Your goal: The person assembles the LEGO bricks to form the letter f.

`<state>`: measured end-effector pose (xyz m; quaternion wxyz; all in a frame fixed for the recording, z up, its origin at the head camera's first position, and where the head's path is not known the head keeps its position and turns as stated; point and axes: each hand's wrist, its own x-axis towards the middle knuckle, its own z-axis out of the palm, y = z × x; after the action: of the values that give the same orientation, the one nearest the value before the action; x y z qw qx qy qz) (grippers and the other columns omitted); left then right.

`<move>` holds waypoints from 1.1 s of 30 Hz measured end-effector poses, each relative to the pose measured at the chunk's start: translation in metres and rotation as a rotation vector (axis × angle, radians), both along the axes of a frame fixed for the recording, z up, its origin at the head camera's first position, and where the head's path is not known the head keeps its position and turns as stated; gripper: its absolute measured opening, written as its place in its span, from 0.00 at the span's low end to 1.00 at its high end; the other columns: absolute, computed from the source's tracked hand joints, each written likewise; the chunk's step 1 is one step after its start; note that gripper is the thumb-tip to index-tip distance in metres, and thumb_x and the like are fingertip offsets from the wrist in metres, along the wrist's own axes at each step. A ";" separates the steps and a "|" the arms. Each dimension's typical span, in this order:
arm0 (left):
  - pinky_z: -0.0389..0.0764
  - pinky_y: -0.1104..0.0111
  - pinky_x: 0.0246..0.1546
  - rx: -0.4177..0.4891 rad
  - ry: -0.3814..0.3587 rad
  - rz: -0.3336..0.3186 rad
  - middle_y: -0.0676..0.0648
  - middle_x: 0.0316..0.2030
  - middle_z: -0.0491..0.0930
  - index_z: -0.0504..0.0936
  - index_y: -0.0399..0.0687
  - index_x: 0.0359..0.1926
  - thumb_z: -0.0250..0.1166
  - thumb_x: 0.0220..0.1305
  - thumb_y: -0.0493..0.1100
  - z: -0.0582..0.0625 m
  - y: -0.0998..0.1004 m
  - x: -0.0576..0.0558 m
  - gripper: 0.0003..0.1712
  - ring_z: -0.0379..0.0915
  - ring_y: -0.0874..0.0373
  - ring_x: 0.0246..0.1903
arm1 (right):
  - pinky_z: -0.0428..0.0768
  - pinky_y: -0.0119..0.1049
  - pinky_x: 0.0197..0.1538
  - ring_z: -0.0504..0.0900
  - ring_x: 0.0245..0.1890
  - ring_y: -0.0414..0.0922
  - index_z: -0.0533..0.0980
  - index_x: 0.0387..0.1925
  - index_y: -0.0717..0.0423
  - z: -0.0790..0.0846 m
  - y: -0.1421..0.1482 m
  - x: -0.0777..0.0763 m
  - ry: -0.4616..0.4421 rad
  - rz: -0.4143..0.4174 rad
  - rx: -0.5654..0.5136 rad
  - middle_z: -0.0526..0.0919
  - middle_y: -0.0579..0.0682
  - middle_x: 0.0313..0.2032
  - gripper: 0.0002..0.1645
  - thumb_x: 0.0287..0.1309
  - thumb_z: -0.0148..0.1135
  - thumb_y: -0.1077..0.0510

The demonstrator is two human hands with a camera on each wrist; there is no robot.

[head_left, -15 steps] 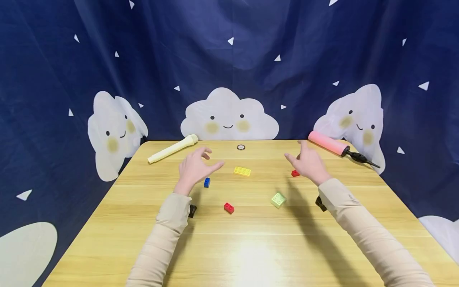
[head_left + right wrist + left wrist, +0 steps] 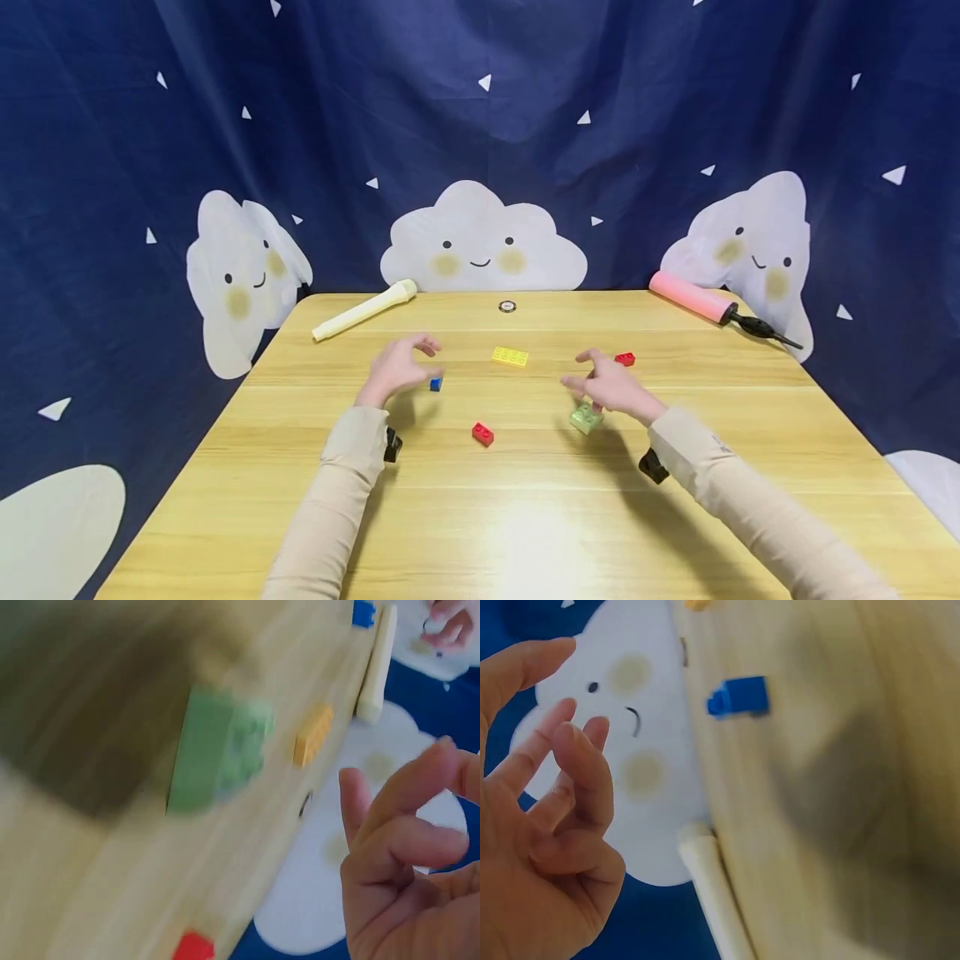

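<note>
R fingers nr grn brick, L fingers nr blue brick.

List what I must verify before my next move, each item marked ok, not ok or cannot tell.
1. Left hand free: ok, it holds nothing.
2. Right hand free: ok, it holds nothing.
3. Green brick unobstructed in the head view: not ok, a right fingertip overlaps its edge.
4. Left hand clear of the blue brick: ok, the left wrist view shows them apart.
5. Yellow brick separate from other bricks: ok.
6. Exact height of the right hand above the table: cannot tell.
</note>
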<state>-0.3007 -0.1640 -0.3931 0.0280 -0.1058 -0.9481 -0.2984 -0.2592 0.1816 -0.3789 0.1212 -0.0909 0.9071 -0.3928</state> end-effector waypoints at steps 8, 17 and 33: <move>0.73 0.64 0.37 0.042 -0.125 -0.062 0.49 0.47 0.80 0.78 0.51 0.51 0.72 0.50 0.48 -0.019 -0.014 -0.008 0.26 0.79 0.53 0.38 | 0.65 0.30 0.18 0.63 0.12 0.38 0.59 0.65 0.64 -0.018 -0.038 0.013 -0.112 0.124 -0.080 0.82 0.59 0.33 0.33 0.63 0.58 0.58; 0.74 0.60 0.43 -0.068 -0.169 -0.107 0.50 0.51 0.80 0.77 0.54 0.52 0.74 0.46 0.47 -0.023 -0.011 -0.016 0.29 0.78 0.53 0.45 | 0.67 0.26 0.22 0.71 0.22 0.38 0.60 0.65 0.61 -0.031 -0.072 0.016 -0.227 0.304 -0.112 0.81 0.54 0.34 0.37 0.54 0.62 0.68; 0.69 0.50 0.55 -0.180 -0.108 -0.118 0.54 0.58 0.77 0.73 0.58 0.61 0.75 0.45 0.45 -0.035 -0.004 -0.020 0.39 0.70 0.49 0.60 | 0.60 0.25 0.18 0.60 0.13 0.35 0.66 0.61 0.54 -0.049 -0.105 0.004 -0.327 0.360 -0.149 0.78 0.50 0.28 0.31 0.56 0.60 0.71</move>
<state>-0.3206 -0.1677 -0.4279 -0.0500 -0.1472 -0.9634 -0.2185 -0.2553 0.0770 -0.4277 0.3270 -0.1949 0.8132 -0.4402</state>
